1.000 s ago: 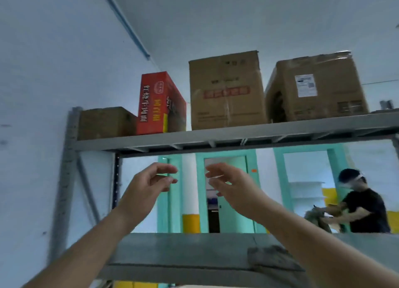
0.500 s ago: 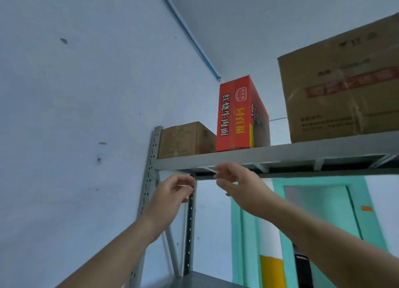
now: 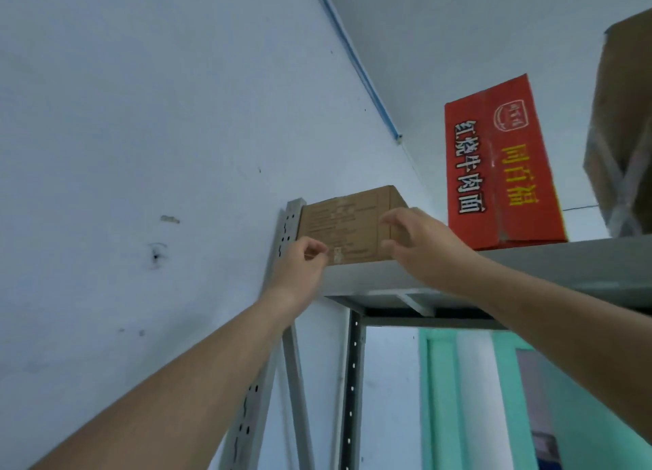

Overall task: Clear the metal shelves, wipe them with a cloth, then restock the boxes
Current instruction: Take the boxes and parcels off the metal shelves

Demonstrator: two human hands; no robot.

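Both hands have risen from under the shelf edge, where they hung half a second ago, to the small brown box, and the camera has tipped further up and left, so the big carton that filled the right of the view now shows only as a strip.

Head view: the small brown box [image 3: 345,226] sits at the far left end of the top metal shelf [image 3: 550,261], against the grey slotted upright [image 3: 287,222] and close to the pale wall [image 3: 141,117]. The left hand [image 3: 300,261] is at the box's lower left front corner with its fingers curled in; whether they pinch the cardboard I cannot tell. The right hand [image 3: 420,244] is at the box's right front edge, fingers spread wide above and thumb below in an open C, with the printed face showing between them; contact is not clear. Just right of this hand a red box [image 3: 501,173] with white and yellow characters stands upright on the same shelf. Beyond it, the large brown carton [image 3: 621,134], banded with clear tape, is cut off by the frame. A blue pipe [image 3: 356,67] runs along the corner between wall and ceiling. Below the shelf a dark perforated post [image 3: 352,381] drops down, with a teal door frame [image 3: 441,399] behind it.
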